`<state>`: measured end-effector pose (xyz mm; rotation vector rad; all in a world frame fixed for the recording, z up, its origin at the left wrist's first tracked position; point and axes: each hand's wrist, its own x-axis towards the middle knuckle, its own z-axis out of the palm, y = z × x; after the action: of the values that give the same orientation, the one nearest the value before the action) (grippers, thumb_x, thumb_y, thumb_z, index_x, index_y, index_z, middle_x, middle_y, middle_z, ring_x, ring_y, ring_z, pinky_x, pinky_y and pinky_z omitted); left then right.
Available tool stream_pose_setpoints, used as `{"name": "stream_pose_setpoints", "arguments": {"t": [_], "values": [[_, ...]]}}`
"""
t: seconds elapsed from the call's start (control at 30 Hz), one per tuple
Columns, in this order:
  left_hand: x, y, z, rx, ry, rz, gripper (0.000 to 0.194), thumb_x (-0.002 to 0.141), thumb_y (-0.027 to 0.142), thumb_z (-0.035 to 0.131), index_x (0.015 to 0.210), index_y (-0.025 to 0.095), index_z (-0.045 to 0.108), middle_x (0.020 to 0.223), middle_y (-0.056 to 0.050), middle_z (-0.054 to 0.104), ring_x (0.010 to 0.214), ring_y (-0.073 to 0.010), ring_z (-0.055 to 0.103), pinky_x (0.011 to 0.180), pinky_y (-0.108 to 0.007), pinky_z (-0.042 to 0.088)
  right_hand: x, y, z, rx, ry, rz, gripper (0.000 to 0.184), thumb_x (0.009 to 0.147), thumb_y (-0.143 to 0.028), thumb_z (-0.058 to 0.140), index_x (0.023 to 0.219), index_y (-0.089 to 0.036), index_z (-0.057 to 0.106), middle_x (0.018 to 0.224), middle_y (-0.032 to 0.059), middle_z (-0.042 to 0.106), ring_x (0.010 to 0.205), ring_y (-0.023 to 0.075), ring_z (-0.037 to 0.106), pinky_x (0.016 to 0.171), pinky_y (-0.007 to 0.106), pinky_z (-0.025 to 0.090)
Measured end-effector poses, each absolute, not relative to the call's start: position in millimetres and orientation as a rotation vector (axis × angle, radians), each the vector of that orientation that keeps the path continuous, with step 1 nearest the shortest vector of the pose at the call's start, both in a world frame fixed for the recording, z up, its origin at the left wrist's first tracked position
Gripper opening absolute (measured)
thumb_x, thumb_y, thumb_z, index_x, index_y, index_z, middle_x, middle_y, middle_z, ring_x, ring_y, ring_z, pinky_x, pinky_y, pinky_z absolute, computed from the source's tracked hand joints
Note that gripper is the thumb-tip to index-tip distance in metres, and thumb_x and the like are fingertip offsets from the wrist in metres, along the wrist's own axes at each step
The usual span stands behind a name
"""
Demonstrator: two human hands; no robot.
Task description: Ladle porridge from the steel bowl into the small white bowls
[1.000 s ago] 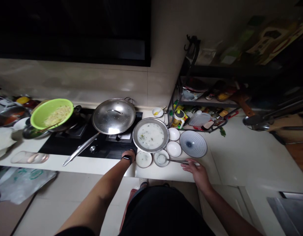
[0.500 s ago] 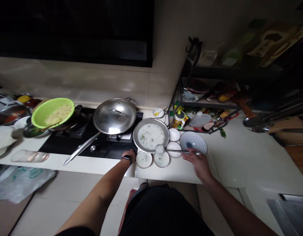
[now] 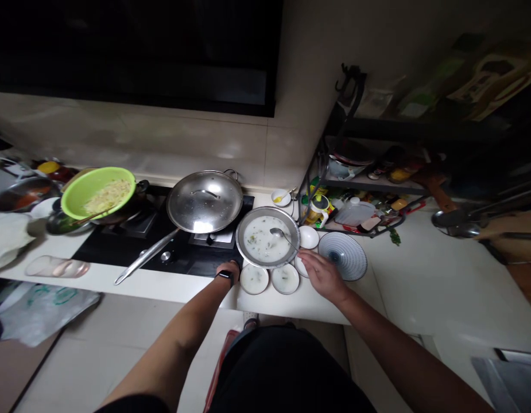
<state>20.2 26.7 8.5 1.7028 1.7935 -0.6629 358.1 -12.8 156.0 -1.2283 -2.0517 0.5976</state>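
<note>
My right hand is closed around the handle of a metal ladle. The ladle's head hangs over or touches the milky soup with green bits inside a metal basin. Just left of the basin, my left hand, a watch on its wrist, rests at the front edge of the stove; its fingers are mostly hidden. Two small bowls of soup, one nearer the left hand and one to its right, stand before the basin. My right hand partly covers a white bowl.
Beside the basin are another white bowl and a striped bowl. A lidded wok sits on the stove, its long handle toward the front. Left are a green basin of shreds and a glass. A condiment rack stands behind.
The ladle's head has moved from above the basin's front rim and the small bowls back over the soup. My right hand has shifted left with it; my left hand stays put.
</note>
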Motion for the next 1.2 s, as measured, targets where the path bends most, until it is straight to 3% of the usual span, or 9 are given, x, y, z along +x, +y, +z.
{"name": "stream_pose_setpoints", "arguments": {"t": [0.13, 0.3, 0.43, 0.6, 0.83, 0.97, 1.07, 1.2], "values": [[21, 27, 11, 1.695, 1.8, -0.674, 0.044, 0.096, 0.014, 0.054, 0.136, 0.006, 0.068, 0.138, -0.027, 0.071, 0.129, -0.0322, 0.071, 0.105, -0.041, 0.059, 361, -18, 148, -1.065, -2.392, 0.409, 0.041, 0.102, -0.015, 0.051, 0.134, -0.024, 0.076, 0.137, 0.0122, 0.076, 0.123, 0.0267, 0.074, 0.108, 0.042, 0.06], [22, 27, 16, 1.714, 1.781, -0.707, 0.043, 0.097, 0.012, 0.05, 0.137, 0.007, 0.068, 0.138, -0.026, 0.071, 0.128, -0.0318, 0.071, 0.105, -0.042, 0.059, 367, -25, 132, -1.095, -2.42, 0.398, 0.04, 0.1, -0.013, 0.05, 0.127, -0.023, 0.079, 0.13, 0.0118, 0.079, 0.116, 0.0263, 0.077, 0.102, 0.042, 0.063], [23, 27, 18, 1.732, 1.754, -0.741, 0.046, 0.096, 0.012, 0.053, 0.14, 0.004, 0.065, 0.139, -0.028, 0.07, 0.13, -0.0337, 0.07, 0.105, -0.042, 0.059, 384, -48, 147, -1.297, -2.091, 0.502, 0.035, 0.106, -0.024, 0.05, 0.125, -0.027, 0.079, 0.127, 0.0092, 0.08, 0.117, 0.0263, 0.077, 0.106, 0.043, 0.062], [21, 28, 14, 1.685, 1.783, -0.719, 0.043, 0.097, 0.015, 0.055, 0.137, 0.005, 0.067, 0.137, -0.028, 0.071, 0.128, -0.0338, 0.071, 0.103, -0.041, 0.06, 406, -85, 165, -1.426, -1.861, 0.707, 0.031, 0.107, -0.037, 0.053, 0.114, -0.029, 0.082, 0.115, 0.008, 0.084, 0.105, 0.0275, 0.08, 0.099, 0.042, 0.065], [19, 27, 10, 1.7, 1.798, -0.711, 0.044, 0.097, 0.015, 0.051, 0.136, 0.005, 0.068, 0.136, -0.027, 0.072, 0.127, -0.0338, 0.072, 0.102, -0.041, 0.06, 406, -107, 140, -1.443, -1.864, 0.872, 0.03, 0.102, -0.045, 0.06, 0.112, -0.029, 0.084, 0.114, 0.0095, 0.084, 0.107, 0.029, 0.081, 0.098, 0.044, 0.065], [18, 25, 7, 1.716, 1.803, -0.688, 0.043, 0.096, 0.018, 0.054, 0.135, 0.006, 0.068, 0.135, -0.027, 0.072, 0.125, -0.0337, 0.072, 0.101, -0.041, 0.06, 397, -110, 118, -1.582, -1.5, 1.035, 0.047, 0.098, -0.066, 0.061, 0.106, -0.024, 0.081, 0.103, 0.0128, 0.085, 0.091, 0.0309, 0.083, 0.087, 0.047, 0.068], [17, 24, 6, 1.733, 1.801, -0.674, 0.045, 0.094, 0.02, 0.058, 0.136, 0.007, 0.067, 0.136, -0.028, 0.072, 0.127, -0.0341, 0.072, 0.103, -0.042, 0.059, 394, -109, 108, -1.66, -1.087, 1.125, 0.064, 0.086, -0.081, 0.068, 0.102, -0.02, 0.077, 0.087, 0.0144, 0.084, 0.076, 0.0319, 0.083, 0.079, 0.049, 0.069], [18, 24, 7, 1.726, 1.793, -0.724, 0.047, 0.094, 0.018, 0.056, 0.138, 0.005, 0.065, 0.137, -0.028, 0.071, 0.129, -0.0345, 0.07, 0.104, -0.042, 0.059, 398, -104, 109, -1.648, -0.738, 1.172, 0.069, 0.072, -0.082, 0.081, 0.096, -0.018, 0.074, 0.077, 0.0135, 0.082, 0.078, 0.0358, 0.083, 0.076, 0.049, 0.069]]}}
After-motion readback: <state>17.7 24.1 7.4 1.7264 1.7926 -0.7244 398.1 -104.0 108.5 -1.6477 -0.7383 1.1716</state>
